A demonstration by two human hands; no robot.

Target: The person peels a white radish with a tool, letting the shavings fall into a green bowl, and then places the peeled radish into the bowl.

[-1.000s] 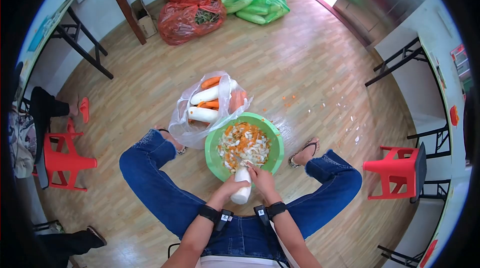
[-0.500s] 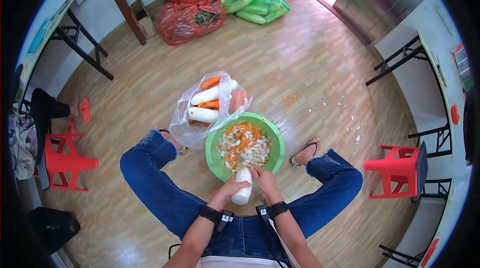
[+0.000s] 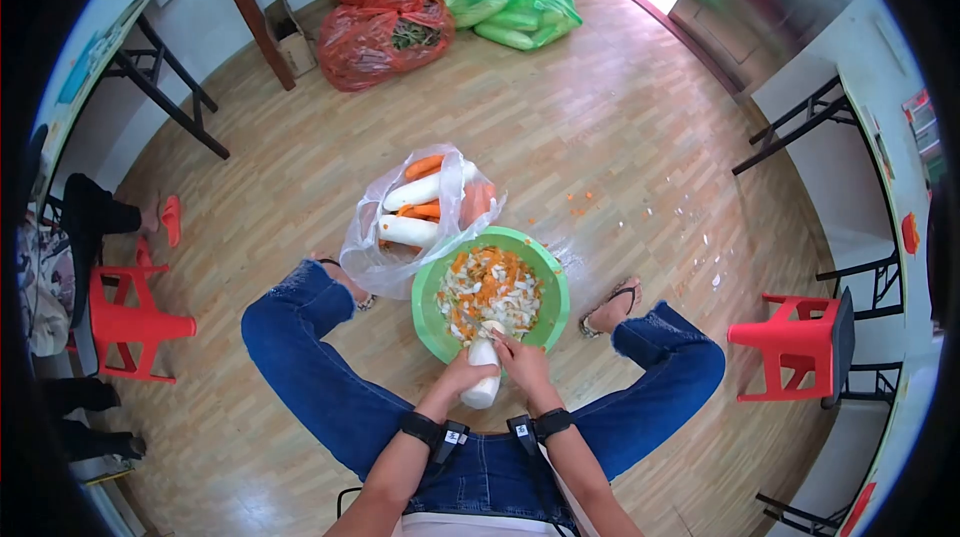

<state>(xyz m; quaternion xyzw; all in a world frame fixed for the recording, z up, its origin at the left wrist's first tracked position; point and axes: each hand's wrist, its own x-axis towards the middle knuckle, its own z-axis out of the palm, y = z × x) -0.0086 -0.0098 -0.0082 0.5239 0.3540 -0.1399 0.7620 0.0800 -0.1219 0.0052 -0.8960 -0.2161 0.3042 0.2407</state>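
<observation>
My left hand (image 3: 460, 374) is wrapped round a white radish (image 3: 482, 389), which slants over the near rim of the green basin (image 3: 559, 302). At the radish's upper, cut end my right hand (image 3: 524, 360) is closed on a knife; its blade hardly shows now. Chopped pieces of white radish and carrot (image 3: 490, 282) lie heaped in the basin. Beyond the basin to the left, an open clear plastic bag (image 3: 362, 255) holds whole carrots (image 3: 424, 168) and white radishes (image 3: 408, 230).
Scraps (image 3: 705, 239) lie on the floor at right. Red stools (image 3: 140, 327) stand at both sides. A red bag (image 3: 375, 52) and green bags (image 3: 515, 12) of vegetables rest at the back. A person's dark-clothed legs (image 3: 90, 217) show at far left.
The knife blade that pointed into the basin has drawn back to the radish's cut end, with my right hand shifting slightly left. At lower left, dark-clothed legs have changed position.
</observation>
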